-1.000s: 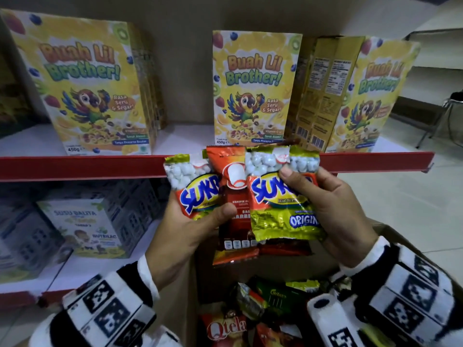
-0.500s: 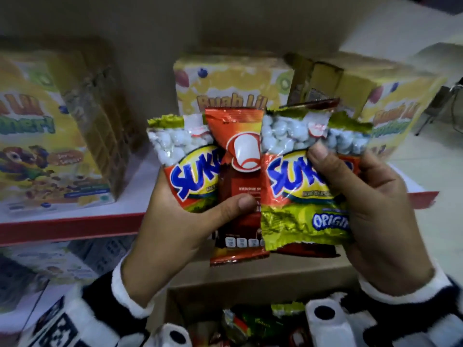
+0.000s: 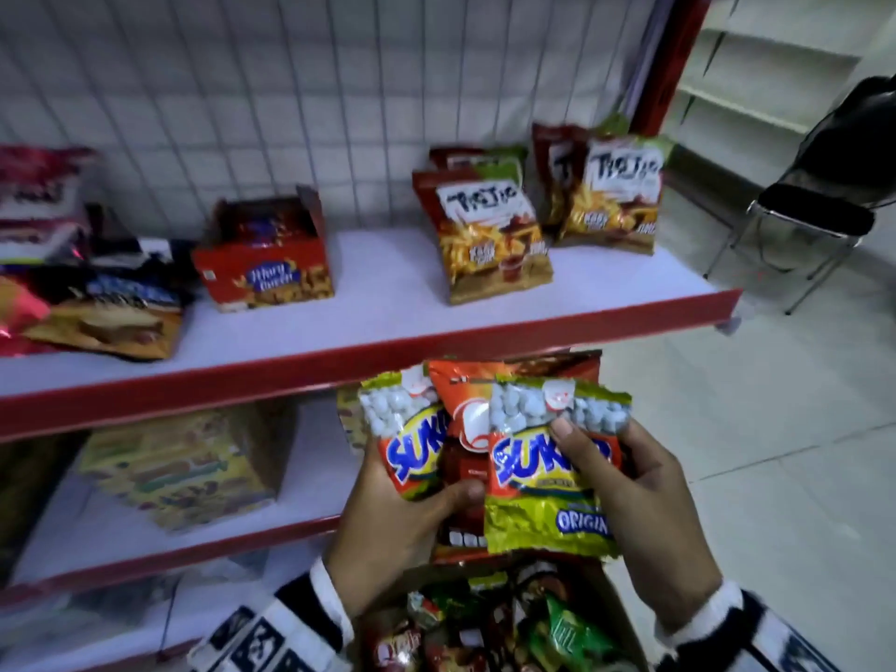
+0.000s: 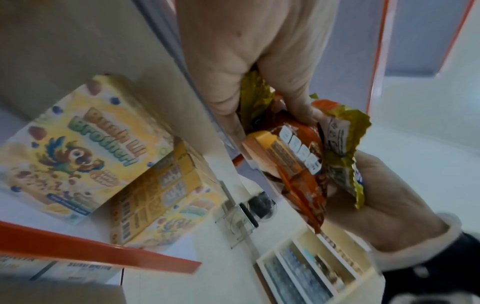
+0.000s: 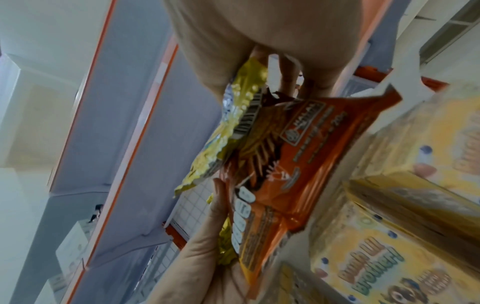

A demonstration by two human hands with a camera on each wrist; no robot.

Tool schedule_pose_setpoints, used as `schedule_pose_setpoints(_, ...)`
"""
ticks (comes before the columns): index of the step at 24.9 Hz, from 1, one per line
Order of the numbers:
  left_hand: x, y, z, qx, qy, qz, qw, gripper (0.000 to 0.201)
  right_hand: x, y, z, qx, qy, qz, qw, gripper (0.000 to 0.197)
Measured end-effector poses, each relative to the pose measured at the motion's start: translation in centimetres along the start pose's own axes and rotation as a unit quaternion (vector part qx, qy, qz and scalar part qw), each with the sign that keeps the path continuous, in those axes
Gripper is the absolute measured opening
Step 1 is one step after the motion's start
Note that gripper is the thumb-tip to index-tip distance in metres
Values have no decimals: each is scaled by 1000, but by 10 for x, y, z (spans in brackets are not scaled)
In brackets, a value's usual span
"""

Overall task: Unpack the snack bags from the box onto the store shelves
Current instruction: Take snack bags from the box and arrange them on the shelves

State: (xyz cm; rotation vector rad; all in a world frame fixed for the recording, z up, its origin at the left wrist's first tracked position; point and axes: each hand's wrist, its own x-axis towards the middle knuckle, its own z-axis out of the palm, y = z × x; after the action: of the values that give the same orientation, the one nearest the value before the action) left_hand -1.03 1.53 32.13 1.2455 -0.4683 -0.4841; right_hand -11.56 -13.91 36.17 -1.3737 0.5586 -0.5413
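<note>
I hold a fan of snack bags just below a red-edged shelf (image 3: 368,351). My left hand (image 3: 412,511) grips a green peanut bag (image 3: 407,443) and an orange bag (image 3: 465,429) with its thumb across them. My right hand (image 3: 625,482) pinches a second green peanut bag (image 3: 538,482), its thumb on the front. The orange bag (image 4: 298,156) shows from below in the left wrist view, and the orange bag (image 5: 293,148) again in the right wrist view. The cardboard box (image 3: 616,608) under my hands holds several more bags.
The shelf above carries brown snack bags (image 3: 489,235), a red open carton (image 3: 266,264) and loose packs (image 3: 97,312) at the left. A lower shelf holds a yellow cereal box (image 3: 184,468). A black chair (image 3: 809,220) stands on the tiled floor at right.
The view has swung upward from the cereal shelf to the snack shelf above it. Both hands keep the same hold on the fanned bags.
</note>
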Motion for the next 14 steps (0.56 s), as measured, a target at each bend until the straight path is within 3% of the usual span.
schedule_pose_setpoints(4,-26,92,33,11,-12,-31,999,88,-42,-100,-10,-2,6,44,999,33)
schedule_pose_setpoints(8,-30,203,60,-48,-77,-25,996,101,-65,-219,-1,-23,-32,0,999,68)
schedule_pose_setpoints(9,-30,231,65,-37,-75,-18,996,103,-69,-245,5,-26,-40,-24,999,65)
schedule_pose_setpoints(11,-28,275,68,2,-51,15,999,101,-74,-288,19,-15,-54,-64,996,39)
schedule_pose_setpoints(14,-26,328,60,23,12,90,996,71,-77,-333,47,-3,-92,-112,989,25)
